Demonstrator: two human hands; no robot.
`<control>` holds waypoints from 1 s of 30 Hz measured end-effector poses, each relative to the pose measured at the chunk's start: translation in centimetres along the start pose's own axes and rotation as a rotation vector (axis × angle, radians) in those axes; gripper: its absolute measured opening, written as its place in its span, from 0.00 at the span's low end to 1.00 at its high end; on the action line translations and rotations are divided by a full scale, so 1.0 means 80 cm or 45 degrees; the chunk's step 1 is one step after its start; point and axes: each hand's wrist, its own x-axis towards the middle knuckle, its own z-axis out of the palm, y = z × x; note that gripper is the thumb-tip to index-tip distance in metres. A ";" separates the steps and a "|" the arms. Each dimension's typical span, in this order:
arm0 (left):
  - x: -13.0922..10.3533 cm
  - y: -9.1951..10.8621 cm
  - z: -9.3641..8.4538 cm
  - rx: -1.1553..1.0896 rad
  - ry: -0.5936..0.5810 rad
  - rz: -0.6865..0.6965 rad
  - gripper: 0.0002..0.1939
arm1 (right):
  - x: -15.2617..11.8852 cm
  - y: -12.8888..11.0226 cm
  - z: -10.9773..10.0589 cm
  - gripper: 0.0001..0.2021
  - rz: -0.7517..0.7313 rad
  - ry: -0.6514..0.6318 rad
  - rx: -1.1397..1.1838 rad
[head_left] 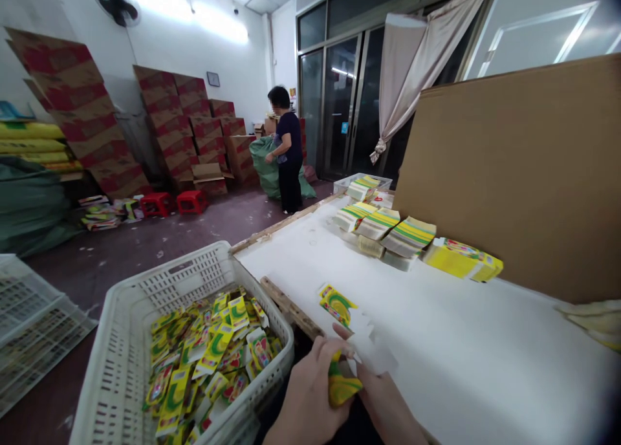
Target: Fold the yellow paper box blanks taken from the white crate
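Note:
At the near edge of a white table [451, 341], my left hand [313, 393] is closed around a small yellow and green carton [343, 388]. My right hand [388, 400] meets the carton's right side, its fingers pinched at a white flap. Just beyond my hands a flat yellow carton [337, 304] lies on the tabletop. To the left stands a white plastic crate [114, 341] holding many small yellow cartons [213, 351]. The undersides of my fingers are partly hidden.
Stacks of flat cartons [410, 233] line the table's far side, before a large cardboard sheet [514, 173]. A wooden strip [286, 303] edges the table beside the crate. Across the room a person [290, 147] handles a green sack [264, 167]. Red stools [191, 201] stand near stacked boxes [167, 121].

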 end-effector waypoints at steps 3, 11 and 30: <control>0.000 0.007 -0.006 -0.028 -0.033 -0.046 0.26 | -0.005 0.004 -0.002 0.23 -0.091 0.035 -0.208; -0.006 -0.013 0.007 -0.116 0.036 -0.088 0.33 | -0.017 0.022 -0.015 0.27 -0.519 -0.319 -0.860; -0.002 -0.031 -0.016 0.127 0.127 -0.290 0.26 | 0.013 0.038 -0.063 0.18 -0.570 -0.340 -1.199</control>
